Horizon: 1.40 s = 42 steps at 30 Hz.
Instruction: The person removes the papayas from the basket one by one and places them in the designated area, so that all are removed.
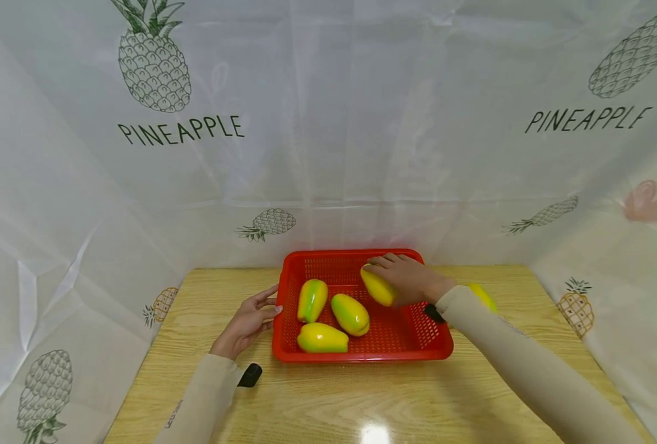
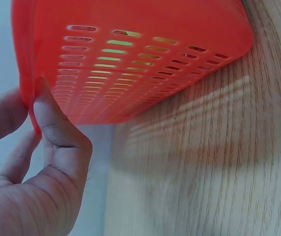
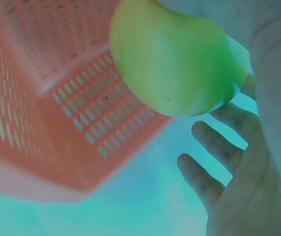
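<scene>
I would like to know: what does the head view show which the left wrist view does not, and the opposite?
Only the head view shows the right hand holding a yellow fruit, three more whole fruits in the red basket, and the PINEAPPLE lettering.

Only the left wrist view shows the basket's slotted wall from outside and striped light on the wooden table.

Both show the left hand, the basket and the table.

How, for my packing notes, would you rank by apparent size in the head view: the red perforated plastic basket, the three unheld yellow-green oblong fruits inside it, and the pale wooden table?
1. Wooden table
2. Red basket
3. Left fruit, middle fruit and front fruit: too alike to rank.
</scene>
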Motion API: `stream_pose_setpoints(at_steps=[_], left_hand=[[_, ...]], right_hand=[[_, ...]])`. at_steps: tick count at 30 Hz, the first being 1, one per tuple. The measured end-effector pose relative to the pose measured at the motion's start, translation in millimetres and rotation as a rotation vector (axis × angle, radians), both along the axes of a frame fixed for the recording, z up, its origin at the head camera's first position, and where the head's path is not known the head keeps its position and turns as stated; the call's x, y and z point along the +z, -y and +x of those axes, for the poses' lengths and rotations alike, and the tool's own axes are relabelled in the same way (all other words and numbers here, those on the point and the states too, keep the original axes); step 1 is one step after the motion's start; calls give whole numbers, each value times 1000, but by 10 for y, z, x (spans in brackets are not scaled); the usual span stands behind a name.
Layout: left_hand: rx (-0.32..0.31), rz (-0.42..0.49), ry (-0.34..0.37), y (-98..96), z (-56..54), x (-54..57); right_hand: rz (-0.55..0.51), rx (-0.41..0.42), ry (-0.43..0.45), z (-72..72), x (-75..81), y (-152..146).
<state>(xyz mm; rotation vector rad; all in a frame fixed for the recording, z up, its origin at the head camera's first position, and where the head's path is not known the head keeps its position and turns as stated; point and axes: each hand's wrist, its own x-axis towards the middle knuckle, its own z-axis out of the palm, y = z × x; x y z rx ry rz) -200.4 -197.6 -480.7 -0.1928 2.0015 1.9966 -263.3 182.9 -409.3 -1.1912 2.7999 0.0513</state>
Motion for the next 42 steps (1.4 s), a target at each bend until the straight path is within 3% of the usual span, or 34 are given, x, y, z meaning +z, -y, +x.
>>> stream_pose_setpoints(at_steps=[7,13,19,33,42], left_hand=[[-7,7,-4,3,-6,-18],[-10,15,-6,2,1,-16],[-10,13,-2,3,5,-10],[-12,7,-5,6,-6,-21],[-10,8,9,-7,-23,-28]], right_hand=[[-135,54,-155,74,145,-311],[-153,-33,-142,213,348,-575],[-182,-80,-153,313,409,-856],[-232,-172,-193,486,281,-1497],[-219,-238,-208,538,104,-1892]])
